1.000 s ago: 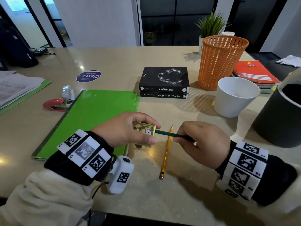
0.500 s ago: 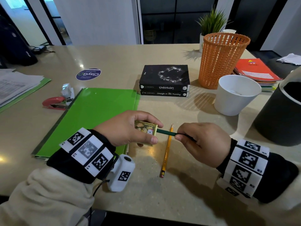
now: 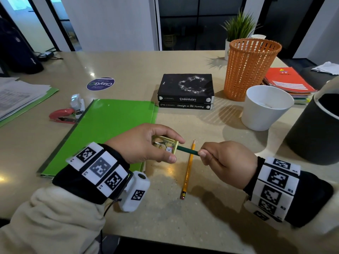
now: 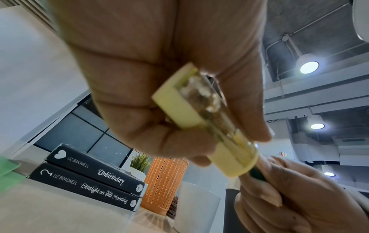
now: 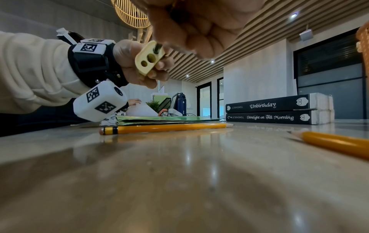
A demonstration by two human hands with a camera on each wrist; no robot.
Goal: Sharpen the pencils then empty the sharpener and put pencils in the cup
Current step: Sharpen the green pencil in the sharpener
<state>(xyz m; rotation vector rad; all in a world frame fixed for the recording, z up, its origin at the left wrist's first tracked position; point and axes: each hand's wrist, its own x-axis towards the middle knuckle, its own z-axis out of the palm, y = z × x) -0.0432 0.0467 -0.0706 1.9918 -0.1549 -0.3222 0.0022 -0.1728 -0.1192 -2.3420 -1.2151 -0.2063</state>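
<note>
Both forearms reach in from six o'clock, each wrist wrapped in a black band with white coded tags. The left hand [image 3: 145,143] is held above the surface, thumb nearest the body and fingers curled over the far side, pinching the sharpener [image 3: 165,146]. The right hand [image 3: 227,162], at three o'clock of the left, has its fingers curled in a tight grip round the green pencil [image 3: 187,150], knuckles up.

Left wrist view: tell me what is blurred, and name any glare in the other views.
Left wrist view: the sharpener and left hand are soft, the books sharp. Right wrist view: ceiling lights glare off the table. Head view: a bright glint beside the yellow pencil.
</note>
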